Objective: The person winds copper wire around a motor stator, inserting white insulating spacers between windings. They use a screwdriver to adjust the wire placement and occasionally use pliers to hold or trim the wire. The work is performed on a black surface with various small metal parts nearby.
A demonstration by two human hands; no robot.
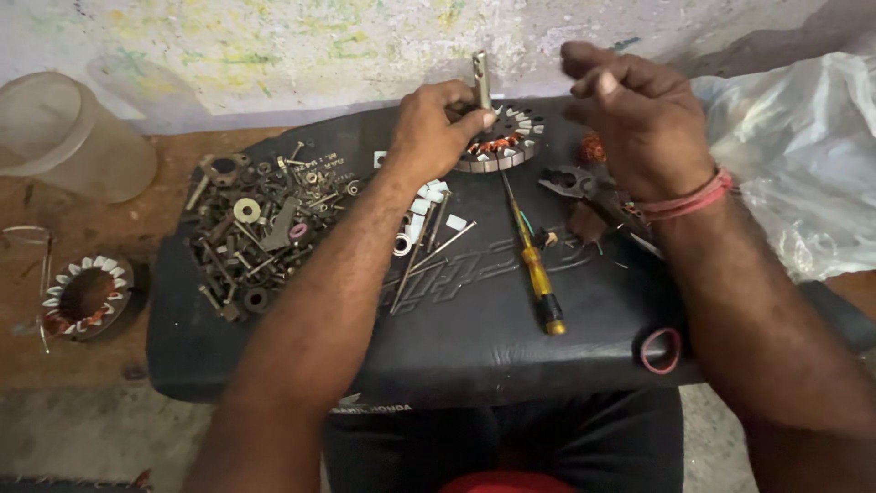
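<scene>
My left hand (431, 128) grips a short metal tool (481, 78) that stands upright over a round motor stator (505, 144) with copper windings, lying at the far edge of a black padded seat (456, 347). My right hand (631, 114) hovers just right of the stator, fingers curled, and I cannot tell whether it pinches anything. A red thread band circles that wrist. A yellow-handled screwdriver (537, 274) lies on the seat below the stator.
A heap of bolts, nuts and washers (260, 224) covers the seat's left part. Pliers (579, 185) lie right of the stator, a red ring (659, 350) at the front right. A second stator (87, 297) and a plastic container (68, 137) sit left; a plastic bag (803, 155) right.
</scene>
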